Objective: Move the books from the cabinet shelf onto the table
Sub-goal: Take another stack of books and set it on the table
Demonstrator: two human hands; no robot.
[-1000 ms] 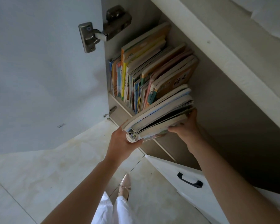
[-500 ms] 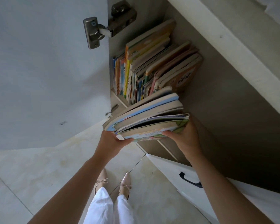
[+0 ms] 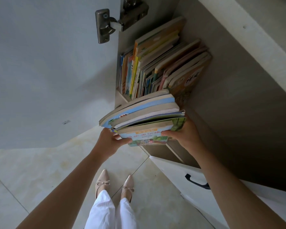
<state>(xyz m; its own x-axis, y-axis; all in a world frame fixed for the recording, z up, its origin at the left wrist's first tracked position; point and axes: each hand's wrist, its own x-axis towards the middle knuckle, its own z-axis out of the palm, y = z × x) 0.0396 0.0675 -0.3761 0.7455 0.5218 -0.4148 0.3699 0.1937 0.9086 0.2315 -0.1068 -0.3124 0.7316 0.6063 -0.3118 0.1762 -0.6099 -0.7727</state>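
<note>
Left hand (image 3: 110, 141), right hand (image 3: 185, 136) grip book stack (image 3: 144, 116), arms outstretched.

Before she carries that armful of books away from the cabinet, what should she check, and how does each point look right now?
1. Both hands on the pile: ok. The left hand and right hand grip the stack of books at opposite ends.
2. Stack tidy: not ok. Covers are fanned and a thin one juts out.
3. Stack free of the shelf: ok, it is out in front of the row of books left there.
4. Cabinet door clear: ok, it is swung open to her left.
5. Drawer handle near her right arm: cannot tell how close it is.
6. Table ready: cannot tell, none in view.
</note>
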